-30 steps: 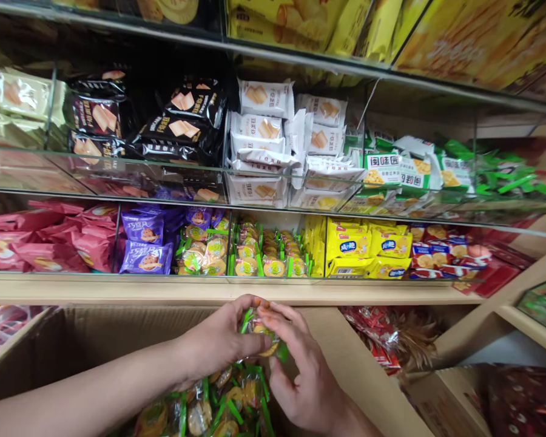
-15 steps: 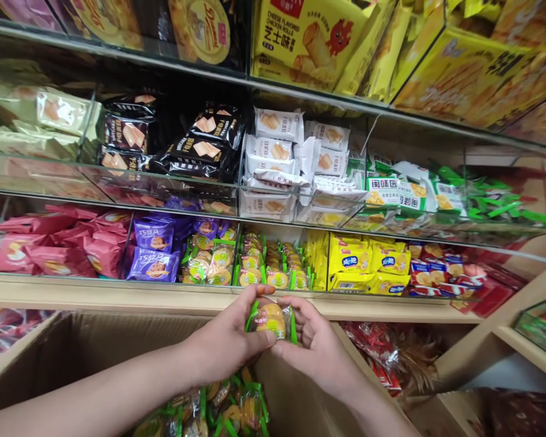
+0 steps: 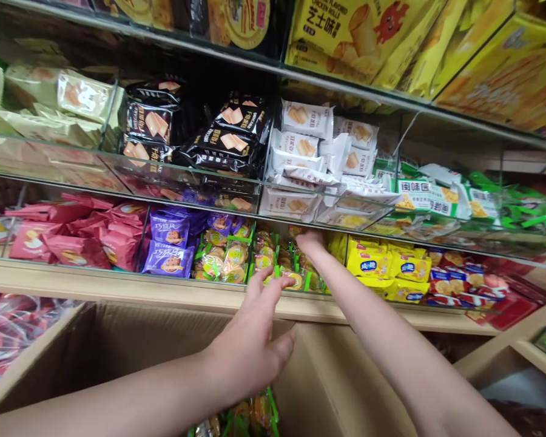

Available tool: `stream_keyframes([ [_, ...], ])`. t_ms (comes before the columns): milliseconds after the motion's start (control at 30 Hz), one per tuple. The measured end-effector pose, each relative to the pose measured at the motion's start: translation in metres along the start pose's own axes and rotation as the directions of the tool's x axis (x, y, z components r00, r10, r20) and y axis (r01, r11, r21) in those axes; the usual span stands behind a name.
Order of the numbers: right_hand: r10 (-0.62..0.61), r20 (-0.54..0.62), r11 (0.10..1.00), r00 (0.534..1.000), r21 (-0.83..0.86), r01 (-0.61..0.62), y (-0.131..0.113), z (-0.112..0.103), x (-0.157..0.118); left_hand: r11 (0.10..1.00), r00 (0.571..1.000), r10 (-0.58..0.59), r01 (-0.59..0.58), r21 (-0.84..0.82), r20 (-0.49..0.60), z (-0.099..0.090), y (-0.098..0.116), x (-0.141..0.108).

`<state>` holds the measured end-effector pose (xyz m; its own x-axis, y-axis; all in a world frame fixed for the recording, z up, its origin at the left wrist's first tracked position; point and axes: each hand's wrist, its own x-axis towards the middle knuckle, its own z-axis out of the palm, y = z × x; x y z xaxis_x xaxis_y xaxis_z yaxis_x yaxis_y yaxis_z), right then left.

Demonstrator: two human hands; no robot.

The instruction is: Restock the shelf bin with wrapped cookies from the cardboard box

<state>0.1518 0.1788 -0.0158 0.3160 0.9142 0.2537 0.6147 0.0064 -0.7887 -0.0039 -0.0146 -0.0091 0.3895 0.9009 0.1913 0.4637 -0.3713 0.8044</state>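
Spread wide and slack at the fingers on the left hand point(image 3: 243, 358), gripping nothing visible, hanging over the brown cardboard box point(image 3: 127, 340). Jumbled at all angles down inside: green-ended, clear-film packets of round golden biscuits point(image 3: 255, 419). And just split apart, after closing together around one such packet half a second ago! Likely switched, then, from handling above the box to placing at the shelf.

Up next, on the pale wooden shelf point(image 3: 118, 288): matching biscuit packets in tidy rows point(image 3: 264, 254) running front to back, with round faces turned outward, long axes lying crosswise, green ends to left and right.

Farther right, reaching deep in over those rows: the right hand point(image 3: 310, 243), just left of shiny yellow rectangular packets point(image 3: 368, 264). Blurred and half hidden at the fingertips, so impossible to tell whether grasping that packet or already letting go.
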Motion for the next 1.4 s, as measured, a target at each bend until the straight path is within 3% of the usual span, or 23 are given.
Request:
stream_keyframes([
  [267,-0.062,0.174,0.981,0.983,-0.172,0.093,0.016,0.029,0.023,1.0,0.987,-0.01,0.009,0.004,0.158,0.004,-0.008,-0.009],
  [633,-0.185,0.321,0.901,0.929,-0.323,0.291,0.013,0.031,0.034,0.992,0.953,-0.033,-0.006,0.126,0.302,0.008,-0.02,-0.005],
  [1100,-0.141,0.348,0.839,0.927,-0.455,0.298,0.011,0.012,0.029,0.964,0.918,-0.067,-0.042,0.263,0.39,0.008,-0.024,-0.009],
  [1400,-0.221,0.366,0.83,0.904,-0.416,0.371,0.024,0.017,0.035,0.916,0.881,-0.12,-0.079,0.393,0.457,0.002,-0.021,-0.005],
])
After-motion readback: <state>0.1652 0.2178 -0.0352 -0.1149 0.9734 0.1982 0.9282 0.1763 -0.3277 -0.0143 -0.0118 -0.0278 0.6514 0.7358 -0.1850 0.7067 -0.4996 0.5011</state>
